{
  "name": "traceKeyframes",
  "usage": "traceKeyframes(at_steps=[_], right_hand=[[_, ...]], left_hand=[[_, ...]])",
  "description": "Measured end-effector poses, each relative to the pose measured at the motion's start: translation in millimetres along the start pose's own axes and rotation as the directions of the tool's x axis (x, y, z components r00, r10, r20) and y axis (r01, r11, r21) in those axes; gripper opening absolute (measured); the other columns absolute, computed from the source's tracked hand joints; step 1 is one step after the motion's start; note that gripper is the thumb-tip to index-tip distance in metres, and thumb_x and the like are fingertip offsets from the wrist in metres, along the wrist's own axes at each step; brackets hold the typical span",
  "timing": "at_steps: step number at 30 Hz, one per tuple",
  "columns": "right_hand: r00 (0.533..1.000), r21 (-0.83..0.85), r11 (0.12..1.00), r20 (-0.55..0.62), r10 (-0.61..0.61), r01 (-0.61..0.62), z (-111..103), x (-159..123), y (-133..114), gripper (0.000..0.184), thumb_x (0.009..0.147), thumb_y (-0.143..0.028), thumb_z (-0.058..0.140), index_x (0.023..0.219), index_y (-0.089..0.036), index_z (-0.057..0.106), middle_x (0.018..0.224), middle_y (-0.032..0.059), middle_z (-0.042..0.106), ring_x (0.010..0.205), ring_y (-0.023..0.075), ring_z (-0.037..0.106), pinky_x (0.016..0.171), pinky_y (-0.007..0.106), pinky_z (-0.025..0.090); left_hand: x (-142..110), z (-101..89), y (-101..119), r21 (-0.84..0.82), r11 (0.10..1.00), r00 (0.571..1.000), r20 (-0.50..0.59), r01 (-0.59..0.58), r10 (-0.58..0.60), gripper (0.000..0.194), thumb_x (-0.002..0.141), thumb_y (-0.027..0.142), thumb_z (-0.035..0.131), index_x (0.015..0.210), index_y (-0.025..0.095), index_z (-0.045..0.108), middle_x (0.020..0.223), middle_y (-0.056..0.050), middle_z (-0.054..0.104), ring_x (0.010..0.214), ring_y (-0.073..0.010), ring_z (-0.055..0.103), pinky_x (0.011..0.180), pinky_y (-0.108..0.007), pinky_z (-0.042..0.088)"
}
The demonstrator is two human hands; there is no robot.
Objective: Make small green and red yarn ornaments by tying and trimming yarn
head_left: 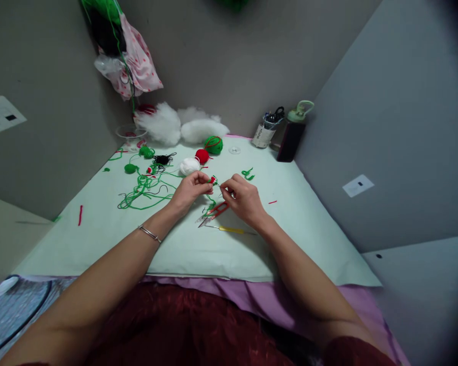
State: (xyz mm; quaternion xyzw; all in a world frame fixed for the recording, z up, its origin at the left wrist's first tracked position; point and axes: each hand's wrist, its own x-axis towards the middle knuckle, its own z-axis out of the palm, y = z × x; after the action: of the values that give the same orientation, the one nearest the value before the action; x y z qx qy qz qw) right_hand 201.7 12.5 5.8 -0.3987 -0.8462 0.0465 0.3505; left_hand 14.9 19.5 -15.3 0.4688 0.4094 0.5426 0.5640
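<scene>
Between the fingers of my left hand (194, 189) is a small red, white and green crocheted piece (212, 180). My right hand (241, 195) is closed in a pinch just to the right of it, by a thin dark strand at the piece's edge; what the fingertips hold is too small to make out. Below the hands lie red-handled thread snips (216, 211), with green yarn beside them. A crochet hook with a yellow handle (231, 230) rests nearer the table's front. Behind my left hand sit a white yarn ball (190, 166), a red yarn ball (202, 156) and a green yarn ball (214, 145).
Loose green yarn (137, 201) tangles over the table's left side, near a black yarn bundle (162, 159). White stuffing (162, 124) is heaped at the back. A pen cup (263, 136) and a dark bottle (291, 140) stand back right. Grey partitions enclose the table.
</scene>
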Motion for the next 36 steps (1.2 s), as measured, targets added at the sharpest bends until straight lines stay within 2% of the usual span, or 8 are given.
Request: traceKeyframes(at_steps=[9,16,20,23,26,36], right_hand=[[1.0,-0.009,1.0,0.003,0.014,-0.014,-1,0,-1,0.012,0.089,-0.012,0.056,0.084,-0.02,0.063,0.079,0.0014,0.055,0.066,0.0133,0.05,0.063,0.026,0.037],[0.999,-0.02,0.999,0.023,0.034,-0.033,2,-1,1,0.012,0.088,-0.012,0.055,0.083,-0.02,0.062,0.079,0.001,0.055,0.065,0.0126,0.05,0.062,0.026,0.036],[0.998,-0.035,0.999,0.049,0.033,-0.032,-3,0,4,0.013,0.09,-0.012,0.055,0.084,-0.02,0.064,0.081,0.0015,0.055,0.067,0.0128,0.051,0.062,0.025,0.036],[0.997,-0.036,0.999,0.07,0.02,-0.017,-11,1,9,0.015,0.093,-0.015,0.055,0.087,-0.021,0.067,0.082,0.002,0.055,0.067,0.013,0.05,0.063,0.026,0.036],[0.996,-0.004,1.0,0.089,0.011,-0.011,-18,2,16,0.015,0.094,-0.017,0.056,0.089,-0.022,0.07,0.083,0.0021,0.056,0.068,0.0131,0.05,0.065,0.026,0.037],[0.992,0.157,0.987,0.125,0.026,-0.045,-23,3,21,0.014,0.091,-0.016,0.062,0.091,-0.023,0.073,0.082,0.0,0.055,0.069,0.0118,0.052,0.067,0.026,0.039]], left_hand=[[-1,0.8,1,0.003,1.0,1.0,0.002,0.002,-0.002,0.028,0.068,0.023,0.079,0.084,0.016,0.058,0.075,0.002,0.063,0.069,-0.0133,0.066,0.077,-0.032,0.052],[-5,3.3,4,0.076,0.997,1.0,0.0,-0.018,0.018,0.027,0.068,0.023,0.079,0.084,0.016,0.059,0.073,0.001,0.065,0.069,-0.0139,0.065,0.074,-0.03,0.051],[-5,1.6,5,0.051,0.998,0.999,0.031,-0.021,0.02,0.025,0.069,0.025,0.079,0.087,0.015,0.063,0.078,-0.001,0.067,0.073,-0.0146,0.067,0.08,-0.033,0.053],[-3,-2.2,4,0.014,1.0,0.996,0.094,0.003,-0.005,0.026,0.072,0.028,0.079,0.091,0.015,0.067,0.089,-0.002,0.069,0.078,-0.0153,0.069,0.086,-0.036,0.054],[-1,-5.5,3,-0.005,0.999,0.989,0.144,0.038,-0.037,0.027,0.074,0.031,0.079,0.093,0.015,0.068,0.093,-0.004,0.07,0.081,-0.0161,0.07,0.088,-0.037,0.055],[-1,-6.3,6,-0.036,0.992,0.976,0.187,0.117,-0.109,0.018,0.076,0.027,0.077,0.089,0.018,0.069,0.096,-0.004,0.07,0.081,-0.0162,0.069,0.087,-0.037,0.056]])
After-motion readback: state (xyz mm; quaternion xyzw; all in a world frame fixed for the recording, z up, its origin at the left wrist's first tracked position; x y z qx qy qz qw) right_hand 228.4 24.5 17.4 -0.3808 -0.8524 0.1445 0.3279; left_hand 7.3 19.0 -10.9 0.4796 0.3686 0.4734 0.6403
